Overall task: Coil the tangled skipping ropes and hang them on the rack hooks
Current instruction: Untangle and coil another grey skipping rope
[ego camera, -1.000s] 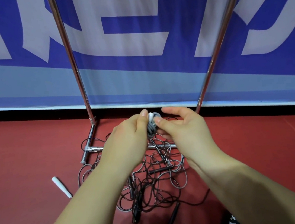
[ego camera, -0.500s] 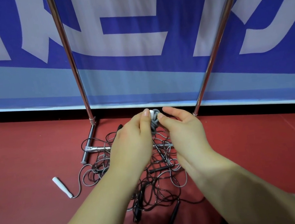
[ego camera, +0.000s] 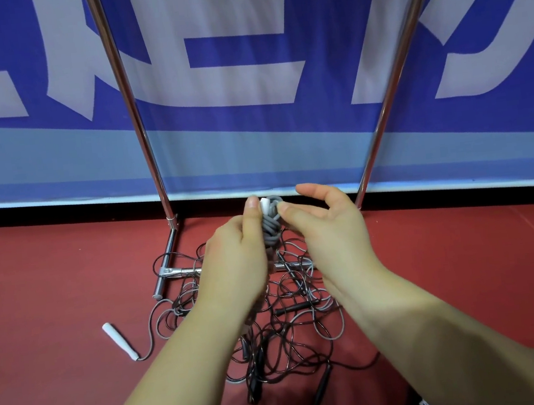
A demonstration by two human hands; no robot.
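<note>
While the grey coiled rope (ego camera: 271,226) is sitting raised above the floor between both hands, the left hand (ego camera: 232,259) is gripping it from the left, fingers curled round the bundle and thumb pressing up against the white handle tip (ego camera: 264,203) at the top. The right hand (ego camera: 332,228) is touching the coil's upper right side with the thumb; the other fingers are arching loosely above, slightly spread, not closing on anything visible. Whether any hidden right finger is pinching the cord cannot be told.

Directly below the hands, the remaining tangled ropes (ego camera: 290,329) are lying in a loose heap on the red floor (ego camera: 53,293), dark and grey cords looping over one another, with black handles (ego camera: 296,307) lying among them. A grey cord is trailing left from the heap to a white handle (ego camera: 119,341) lying apart on the floor.

The heap is partly overlapping the base bar of the metal rack (ego camera: 167,273). The rack's two chrome uprights (ego camera: 127,95) are rising either side of the hands, in front of a blue banner (ego camera: 242,55) with large pale lettering. No hooks are in view.
</note>
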